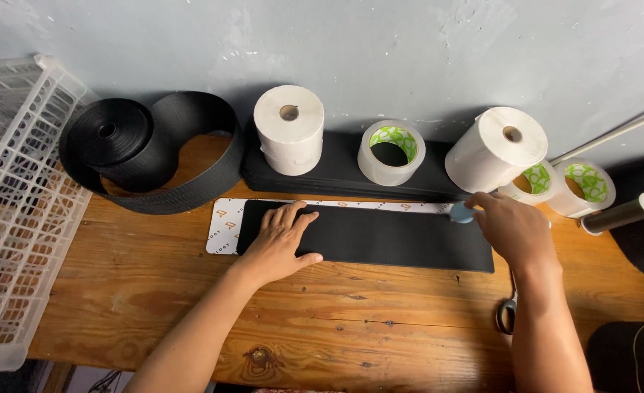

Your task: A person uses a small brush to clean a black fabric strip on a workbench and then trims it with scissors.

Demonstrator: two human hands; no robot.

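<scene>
1. Presently, the left hand (282, 240) lies flat, palm down, on the left end of a long black strip (387, 236) in the middle of the frame; its fingers are spread and extended and grip nothing, only pressing.
2. The right hand (510, 229) sits at the strip's upper right corner, fingers curled around a small pale blue object (462, 212) that touches the strip's top edge. What that object is cannot be told at this size.
3. The black strip rests on a white backing sheet (224, 227) with small orange marks, which shows at its left end and along its top edge. Both lie on the wooden table (154, 291).
4. Judged handling: the strip looks thin, light and limp, with a matte, non-slippery face. It would likely sag if lifted at one end, so holding it flat under a palm, or taking it at both short ends, seems soundest. Nothing about it appears fragile.
5. Surroundings, upper frame: a coil of black webbing (147, 149) at upper left, two white paper rolls (289, 138) (498, 149), and three tape rolls with green-patterned cores (391, 151).
6. A white plastic crate (16, 204) stands at the left edge; scissors (506, 313) lie partly hidden beside the right forearm.
</scene>
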